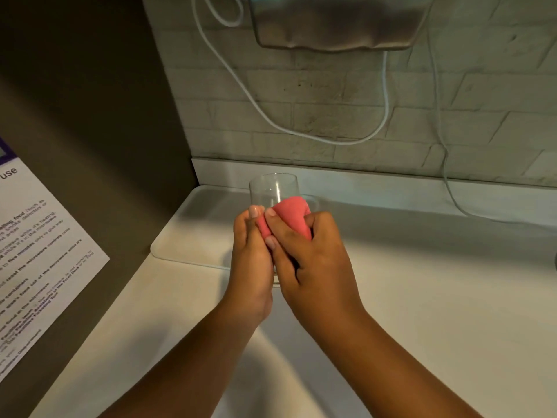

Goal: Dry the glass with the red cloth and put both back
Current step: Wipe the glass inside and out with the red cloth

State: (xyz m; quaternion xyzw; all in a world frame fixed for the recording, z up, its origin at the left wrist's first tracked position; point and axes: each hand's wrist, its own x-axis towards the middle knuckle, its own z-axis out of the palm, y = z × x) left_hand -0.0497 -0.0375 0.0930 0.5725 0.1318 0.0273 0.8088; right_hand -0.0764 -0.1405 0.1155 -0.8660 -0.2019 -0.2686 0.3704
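Note:
A clear glass (272,188) is held upright above the white counter, its open rim towards the wall. My left hand (251,251) grips its lower part from the left. My right hand (313,254) presses a bunched red cloth (291,217) against the glass's right side, fingers wrapped over the cloth. The bottom of the glass is hidden behind both hands.
A white tray (193,233) lies on the counter (422,297) under and behind the hands, by the left wall. White cables (385,95) hang down the brick wall from a metal fixture (334,22). A printed notice (39,251) is stuck on the brown left wall.

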